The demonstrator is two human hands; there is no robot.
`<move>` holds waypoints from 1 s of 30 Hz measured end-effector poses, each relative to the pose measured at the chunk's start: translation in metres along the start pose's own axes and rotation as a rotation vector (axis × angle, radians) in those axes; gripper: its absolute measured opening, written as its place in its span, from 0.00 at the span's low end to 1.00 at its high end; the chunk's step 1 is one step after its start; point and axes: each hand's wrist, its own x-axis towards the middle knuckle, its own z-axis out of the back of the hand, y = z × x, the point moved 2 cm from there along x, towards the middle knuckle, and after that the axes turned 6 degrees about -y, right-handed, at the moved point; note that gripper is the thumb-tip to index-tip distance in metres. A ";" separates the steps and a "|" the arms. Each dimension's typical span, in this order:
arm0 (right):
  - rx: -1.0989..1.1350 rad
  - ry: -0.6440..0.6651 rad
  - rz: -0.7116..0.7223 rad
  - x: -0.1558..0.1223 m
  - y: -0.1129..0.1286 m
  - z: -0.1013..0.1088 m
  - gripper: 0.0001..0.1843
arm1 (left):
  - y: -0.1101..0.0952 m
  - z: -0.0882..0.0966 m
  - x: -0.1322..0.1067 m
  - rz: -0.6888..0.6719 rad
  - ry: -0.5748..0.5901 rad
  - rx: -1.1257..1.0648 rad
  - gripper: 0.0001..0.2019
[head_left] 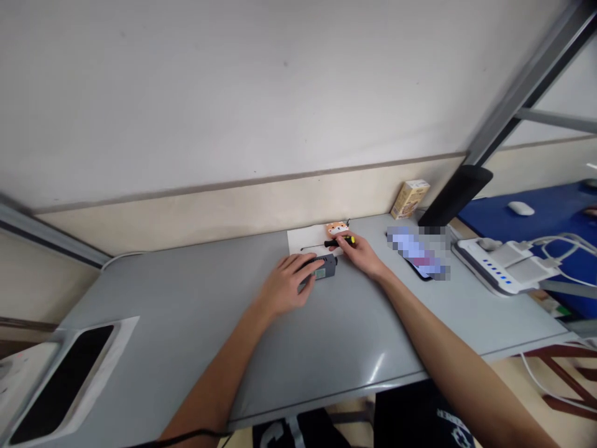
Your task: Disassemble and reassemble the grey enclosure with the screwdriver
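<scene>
My left hand rests over a dark grey box-shaped device with a pale green label, its fingers curled across the top and side. The device lies on the grey table, with a small knob at its right end. Just behind it, my right hand grips a screwdriver by its black and yellow handle. The thin shaft points left, above a white sheet of paper. An orange and white item with an animal face sits on the paper behind my right fingers.
To the right lie a phone with a blurred screen and a white power strip with chargers and cables. A small carton and a black cylinder stand by the wall. A black-screened tablet-like device lies at the left.
</scene>
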 end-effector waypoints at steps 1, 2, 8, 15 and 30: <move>0.011 -0.012 -0.007 0.000 0.001 0.000 0.22 | 0.002 0.003 -0.001 0.027 0.010 -0.040 0.22; 0.028 -0.029 -0.017 -0.001 0.002 0.001 0.22 | 0.004 0.006 -0.001 0.061 0.021 -0.087 0.23; 0.176 -0.128 -0.102 0.000 0.001 0.009 0.24 | 0.019 0.007 -0.008 0.315 -0.035 -0.367 0.14; 0.228 -0.178 -0.097 0.006 -0.004 0.013 0.25 | 0.039 -0.019 -0.016 0.538 -0.034 -0.608 0.12; 0.156 -0.253 -0.022 0.006 -0.010 0.015 0.23 | 0.021 -0.008 -0.014 0.385 0.167 -0.348 0.30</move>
